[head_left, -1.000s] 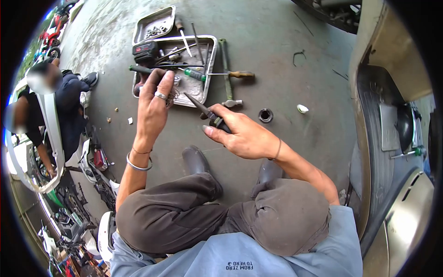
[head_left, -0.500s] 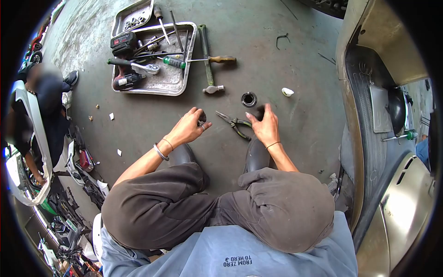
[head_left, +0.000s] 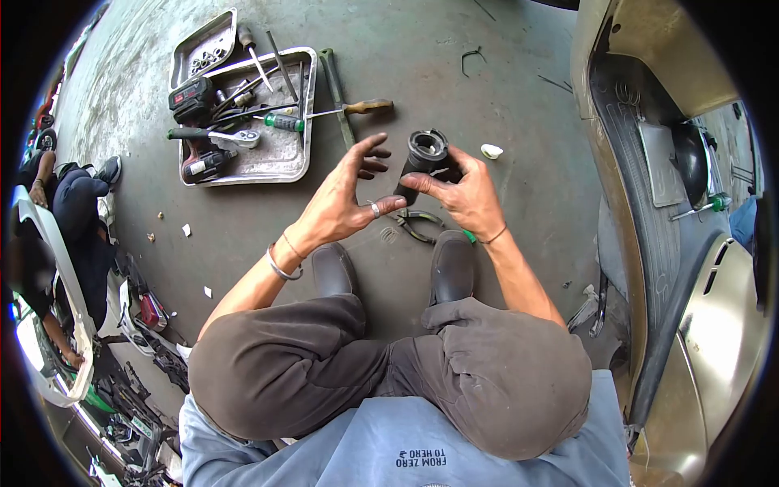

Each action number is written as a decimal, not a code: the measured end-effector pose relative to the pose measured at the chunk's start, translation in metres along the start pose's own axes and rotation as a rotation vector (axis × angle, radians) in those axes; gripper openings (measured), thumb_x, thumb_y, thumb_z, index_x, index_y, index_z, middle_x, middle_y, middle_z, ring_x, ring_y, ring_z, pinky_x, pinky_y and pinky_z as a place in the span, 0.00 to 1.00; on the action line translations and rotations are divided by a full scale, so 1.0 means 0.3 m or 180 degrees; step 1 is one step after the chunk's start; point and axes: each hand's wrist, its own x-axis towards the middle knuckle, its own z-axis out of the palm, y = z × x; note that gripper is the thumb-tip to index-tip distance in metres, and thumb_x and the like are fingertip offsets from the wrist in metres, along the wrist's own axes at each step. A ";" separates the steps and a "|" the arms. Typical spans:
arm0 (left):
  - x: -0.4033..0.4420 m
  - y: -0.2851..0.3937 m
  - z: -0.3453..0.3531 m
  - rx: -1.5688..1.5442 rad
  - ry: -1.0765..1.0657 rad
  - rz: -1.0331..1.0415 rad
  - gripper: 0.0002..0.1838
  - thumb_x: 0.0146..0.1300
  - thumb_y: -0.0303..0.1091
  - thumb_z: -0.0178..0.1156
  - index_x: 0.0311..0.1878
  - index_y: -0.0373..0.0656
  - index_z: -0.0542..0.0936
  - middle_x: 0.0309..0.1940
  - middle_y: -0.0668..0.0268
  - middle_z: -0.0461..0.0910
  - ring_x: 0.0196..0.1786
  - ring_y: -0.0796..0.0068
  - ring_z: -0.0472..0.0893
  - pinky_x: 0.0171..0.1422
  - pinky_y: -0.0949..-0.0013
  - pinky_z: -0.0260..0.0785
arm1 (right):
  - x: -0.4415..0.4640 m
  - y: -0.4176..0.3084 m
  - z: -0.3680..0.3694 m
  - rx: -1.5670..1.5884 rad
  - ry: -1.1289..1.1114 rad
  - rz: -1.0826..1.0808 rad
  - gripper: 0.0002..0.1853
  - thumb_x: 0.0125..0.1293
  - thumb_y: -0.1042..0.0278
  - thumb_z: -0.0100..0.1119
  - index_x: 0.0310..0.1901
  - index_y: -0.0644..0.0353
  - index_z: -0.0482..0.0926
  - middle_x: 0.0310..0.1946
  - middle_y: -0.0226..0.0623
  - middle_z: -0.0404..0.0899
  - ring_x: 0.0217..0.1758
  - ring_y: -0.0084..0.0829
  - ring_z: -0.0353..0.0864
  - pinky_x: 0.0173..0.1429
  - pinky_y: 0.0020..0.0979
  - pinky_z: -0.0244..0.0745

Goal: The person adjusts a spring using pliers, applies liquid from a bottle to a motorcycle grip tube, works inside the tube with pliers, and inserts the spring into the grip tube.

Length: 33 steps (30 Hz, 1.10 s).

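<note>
A black cylindrical part (head_left: 427,146) with a ringed open end is held up in my right hand (head_left: 473,196), its thumb and fingers around the side. Just left of the part is my left hand (head_left: 347,196), its fingers spread and the thumb reaching toward the part's lower end; I cannot tell if the thumb touches it. On the floor beneath my hands lie the pliers (head_left: 423,226), partly hidden by the part and my right hand. A small wire coil (head_left: 389,235) rests on the floor beside them.
A metal tray (head_left: 305,122) holds a ratchet (head_left: 235,137), a power driver (head_left: 203,165) and screwdrivers. Beside it lies a hammer (head_left: 333,81). A white piece (head_left: 492,151) is on the floor. Motorcycle bodywork (head_left: 604,146) stands at right. A person (head_left: 77,199) works at far left.
The pliers have left my right hand and lie on the floor. My right hand has taken hold of the black part. My left hand has moved from the tray toward it and opened.
</note>
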 end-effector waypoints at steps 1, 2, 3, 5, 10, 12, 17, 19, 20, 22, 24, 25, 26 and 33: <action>0.005 0.033 -0.012 -0.0222 0.0164 0.0228 0.50 0.55 0.39 0.79 0.77 0.44 0.60 0.62 0.53 0.76 0.59 0.60 0.82 0.64 0.58 0.76 | -0.007 -0.040 -0.009 -0.0015 -0.0076 -0.0078 0.26 0.54 0.54 0.81 0.46 0.66 0.85 0.40 0.40 0.89 0.41 0.26 0.87 0.49 0.32 0.80; 0.009 0.061 -0.024 -0.0353 0.0152 0.0358 0.50 0.54 0.37 0.79 0.77 0.44 0.61 0.62 0.53 0.76 0.58 0.61 0.82 0.63 0.58 0.77 | -0.010 -0.076 -0.015 -0.0027 -0.0158 -0.0162 0.26 0.54 0.54 0.82 0.46 0.66 0.85 0.40 0.40 0.89 0.41 0.27 0.86 0.49 0.32 0.80; 0.011 0.089 -0.037 -0.0479 0.0149 0.0486 0.49 0.54 0.36 0.79 0.76 0.44 0.61 0.62 0.53 0.76 0.57 0.62 0.83 0.63 0.58 0.77 | -0.010 -0.106 -0.016 -0.0086 -0.0165 -0.0348 0.26 0.52 0.56 0.82 0.46 0.67 0.84 0.39 0.39 0.89 0.40 0.26 0.86 0.47 0.31 0.81; 0.009 0.141 -0.068 -0.0642 -0.0025 0.0586 0.45 0.56 0.29 0.77 0.75 0.43 0.64 0.63 0.53 0.75 0.55 0.65 0.84 0.62 0.60 0.79 | -0.009 -0.158 -0.025 -0.0133 -0.0211 -0.0379 0.27 0.51 0.56 0.83 0.45 0.67 0.83 0.38 0.38 0.88 0.39 0.25 0.86 0.46 0.30 0.81; -0.023 0.166 -0.085 -0.2059 -0.0030 0.0585 0.35 0.68 0.27 0.61 0.76 0.41 0.60 0.63 0.57 0.73 0.62 0.66 0.78 0.68 0.59 0.72 | -0.030 -0.247 0.021 -0.0077 0.0082 -0.0677 0.33 0.47 0.58 0.86 0.49 0.65 0.76 0.35 0.39 0.87 0.38 0.24 0.87 0.42 0.29 0.82; -0.033 0.162 -0.095 -0.2822 -0.0228 0.0447 0.33 0.71 0.32 0.56 0.77 0.41 0.59 0.61 0.58 0.72 0.63 0.67 0.76 0.69 0.60 0.69 | -0.036 -0.245 0.041 -0.0046 0.0169 -0.0762 0.39 0.47 0.58 0.86 0.55 0.61 0.71 0.33 0.39 0.86 0.36 0.27 0.88 0.39 0.29 0.83; -0.035 0.189 -0.044 -0.2602 0.0367 0.0147 0.25 0.81 0.41 0.48 0.74 0.41 0.61 0.59 0.62 0.75 0.60 0.75 0.73 0.67 0.68 0.65 | -0.039 -0.245 0.100 -0.0154 0.0325 -0.1320 0.41 0.50 0.57 0.84 0.62 0.56 0.69 0.32 0.37 0.85 0.31 0.29 0.88 0.34 0.29 0.82; -0.031 0.197 -0.043 -0.2212 0.0495 0.0214 0.22 0.81 0.40 0.47 0.72 0.42 0.63 0.57 0.62 0.76 0.60 0.76 0.74 0.67 0.68 0.65 | -0.038 -0.233 0.114 -0.0194 0.0276 -0.1474 0.36 0.56 0.59 0.80 0.63 0.55 0.71 0.35 0.38 0.85 0.34 0.29 0.87 0.37 0.30 0.82; -0.030 0.200 -0.043 -0.2015 0.0562 0.0245 0.21 0.82 0.40 0.46 0.72 0.43 0.63 0.56 0.62 0.77 0.59 0.76 0.74 0.67 0.68 0.65 | -0.041 -0.238 0.117 -0.0166 0.0300 -0.1422 0.34 0.57 0.60 0.79 0.62 0.56 0.73 0.37 0.39 0.84 0.36 0.28 0.87 0.37 0.30 0.82; -0.026 0.203 -0.039 -0.2389 0.0681 0.0154 0.19 0.82 0.40 0.45 0.70 0.45 0.66 0.55 0.61 0.78 0.57 0.77 0.75 0.63 0.70 0.69 | -0.042 -0.258 0.118 -0.0104 0.0350 -0.1321 0.29 0.60 0.61 0.77 0.60 0.57 0.76 0.39 0.40 0.84 0.38 0.28 0.86 0.39 0.30 0.82; -0.031 0.213 -0.045 -0.2713 0.0712 -0.0055 0.19 0.82 0.42 0.44 0.70 0.47 0.65 0.51 0.61 0.78 0.49 0.77 0.79 0.51 0.72 0.75 | -0.035 -0.272 0.115 -0.0235 0.0450 -0.1328 0.23 0.60 0.65 0.76 0.57 0.58 0.81 0.46 0.41 0.83 0.39 0.29 0.84 0.42 0.29 0.82; -0.033 0.214 -0.047 -0.2830 0.0734 -0.0167 0.20 0.82 0.43 0.43 0.70 0.48 0.64 0.48 0.61 0.78 0.42 0.76 0.81 0.40 0.73 0.79 | -0.023 -0.271 0.114 -0.0367 0.0540 -0.1476 0.23 0.60 0.66 0.76 0.56 0.59 0.82 0.47 0.41 0.83 0.39 0.29 0.84 0.42 0.29 0.82; -0.033 0.216 -0.049 -0.3024 0.0652 -0.0160 0.20 0.83 0.43 0.42 0.70 0.48 0.63 0.46 0.61 0.77 0.38 0.75 0.81 0.36 0.73 0.78 | -0.013 -0.271 0.117 -0.0500 0.0633 -0.1623 0.22 0.60 0.67 0.75 0.56 0.59 0.82 0.48 0.41 0.82 0.38 0.29 0.84 0.43 0.29 0.82; -0.040 0.254 -0.058 -0.3479 0.0491 -0.0229 0.20 0.82 0.45 0.41 0.71 0.50 0.60 0.38 0.59 0.75 0.24 0.73 0.76 0.20 0.72 0.71 | -0.007 -0.279 0.128 0.0344 0.0466 -0.1240 0.17 0.61 0.75 0.72 0.52 0.60 0.86 0.47 0.37 0.84 0.46 0.28 0.86 0.48 0.28 0.83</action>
